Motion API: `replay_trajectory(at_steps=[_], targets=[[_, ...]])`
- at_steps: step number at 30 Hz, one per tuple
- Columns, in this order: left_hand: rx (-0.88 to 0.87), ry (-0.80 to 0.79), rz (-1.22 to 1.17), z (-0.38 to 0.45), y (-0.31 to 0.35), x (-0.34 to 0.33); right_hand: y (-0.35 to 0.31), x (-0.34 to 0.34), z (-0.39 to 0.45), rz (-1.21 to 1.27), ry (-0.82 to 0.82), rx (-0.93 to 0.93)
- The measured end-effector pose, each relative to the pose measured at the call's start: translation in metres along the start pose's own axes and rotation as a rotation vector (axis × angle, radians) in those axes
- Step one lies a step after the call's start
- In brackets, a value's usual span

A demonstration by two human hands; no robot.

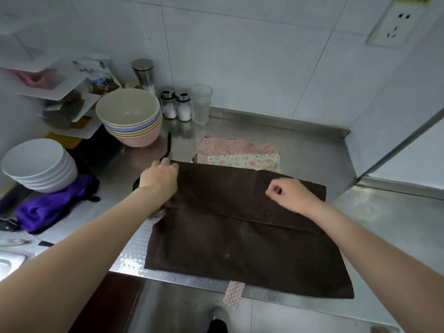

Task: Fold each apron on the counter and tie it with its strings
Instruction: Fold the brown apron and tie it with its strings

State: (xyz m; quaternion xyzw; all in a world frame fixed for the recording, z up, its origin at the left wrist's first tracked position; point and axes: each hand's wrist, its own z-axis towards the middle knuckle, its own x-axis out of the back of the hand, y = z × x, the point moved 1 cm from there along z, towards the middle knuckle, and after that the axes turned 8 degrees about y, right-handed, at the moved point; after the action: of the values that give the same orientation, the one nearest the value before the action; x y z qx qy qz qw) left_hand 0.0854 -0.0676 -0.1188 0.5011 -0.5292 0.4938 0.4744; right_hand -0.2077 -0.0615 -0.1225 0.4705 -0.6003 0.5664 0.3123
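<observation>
A dark brown apron (240,241) lies spread on the steel counter, its far part folded over toward me. At the apron's far left corner my left hand (158,179) grips the dark apron string (169,146), which runs off toward the bowls. My right hand (290,193) hovers over the folded flap on the right, fingers curled and holding nothing. Behind the brown apron lies a pink dotted and floral apron (240,152). A pink dotted strap (233,294) hangs over the counter's front edge from under the brown apron.
A stack of pastel bowls (131,116) and white bowls (38,164) stand at left, with a purple cloth (50,207) below them. Shakers (175,104) and a glass (201,103) stand by the back wall. A sink (9,260) is at far left.
</observation>
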Motion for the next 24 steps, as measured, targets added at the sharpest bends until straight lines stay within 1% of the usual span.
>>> replay_trajectory(at_steps=[2, 3, 5, 8, 10, 12, 14, 17, 20, 22, 24], targets=[[-0.081, 0.001, -0.067, 0.013, 0.021, 0.002, 0.002, 0.006, 0.014, -0.078, 0.088, -0.025], [-0.139, -0.017, -0.093, 0.018, 0.032, 0.000, 0.003, 0.008, 0.019, -0.117, 0.086, -0.059], [-0.237, -0.034, -0.125, 0.031, 0.050, -0.009, 0.008, 0.007, 0.030, -0.173, 0.026, -0.127], [-0.290, -0.035, -0.148, 0.045, 0.067, -0.019, 0.016, 0.000, 0.038, -0.187, -0.053, -0.181], [-0.292, -0.082, -0.151, 0.053, 0.073, -0.024, 0.023, -0.004, 0.040, -0.159, -0.035, -0.200], [-0.266, -0.132, -0.164, 0.061, 0.076, -0.026, 0.030, -0.004, 0.042, -0.131, 0.020, -0.213], [-0.251, -0.148, -0.144, 0.066, 0.076, -0.026, 0.037, 0.000, 0.047, -0.092, 0.036, -0.233], [-0.212, -0.091, -0.168, 0.073, 0.076, -0.021, 0.045, 0.015, 0.056, -0.138, -0.032, -0.260], [-0.181, -0.018, -0.231, 0.079, 0.080, -0.015, 0.047, 0.034, 0.062, -0.247, -0.033, -0.270], [-0.175, -0.006, -0.249, 0.082, 0.084, -0.012, 0.048, 0.041, 0.064, -0.299, -0.017, -0.272], [-0.179, -0.011, -0.233, 0.083, 0.087, -0.012, 0.045, 0.040, 0.064, -0.307, -0.065, -0.279]])
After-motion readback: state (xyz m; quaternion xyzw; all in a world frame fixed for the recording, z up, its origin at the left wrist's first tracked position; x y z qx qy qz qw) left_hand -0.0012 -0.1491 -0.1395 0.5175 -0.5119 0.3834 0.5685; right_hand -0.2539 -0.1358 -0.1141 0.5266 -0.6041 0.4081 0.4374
